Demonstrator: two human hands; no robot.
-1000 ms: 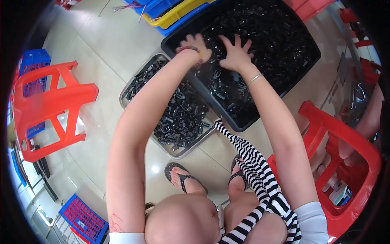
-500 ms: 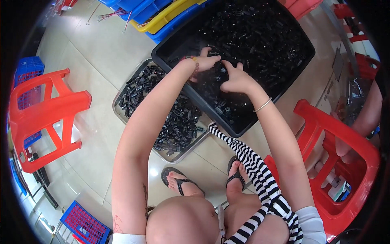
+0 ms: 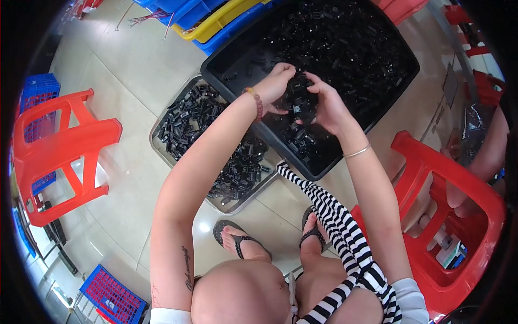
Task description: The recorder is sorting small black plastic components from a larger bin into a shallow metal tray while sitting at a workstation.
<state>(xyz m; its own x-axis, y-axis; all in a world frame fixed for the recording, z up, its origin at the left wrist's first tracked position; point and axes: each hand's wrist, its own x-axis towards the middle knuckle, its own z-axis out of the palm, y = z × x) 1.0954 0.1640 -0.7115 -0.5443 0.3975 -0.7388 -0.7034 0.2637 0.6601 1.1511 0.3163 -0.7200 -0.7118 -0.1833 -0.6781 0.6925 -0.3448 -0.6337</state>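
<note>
A large black tub [image 3: 253, 121] holds a mass of small black plastic parts [image 3: 345, 59], some with shiny spots. Over the tub's near-left portion, my left hand [image 3: 275, 89] and my right hand [image 3: 330, 110] curve toward each other. Between them they cup a clump of the same black parts, with bits showing among the fingers. Fingers of both hands are bent around this clump, and some fingertips are hidden by it. Below and left of the tub, partly under its rim, lies a shallow metal tray [image 3: 216, 204] full of similar black parts.
Red plastic stools [image 3: 70, 137] stand at left and at right [image 3: 480, 200]. Blue and yellow bins [image 3: 216, 24] are stacked behind the tub, with wires hanging near them. A blue-red basket [image 3: 113, 294] sits lower left. Another person's arm [image 3: 488, 146] shows at right.
My hands were spread lower in the parts, fingers apart. Now they have curled inward around a clump, the right hand shifting slightly right.
</note>
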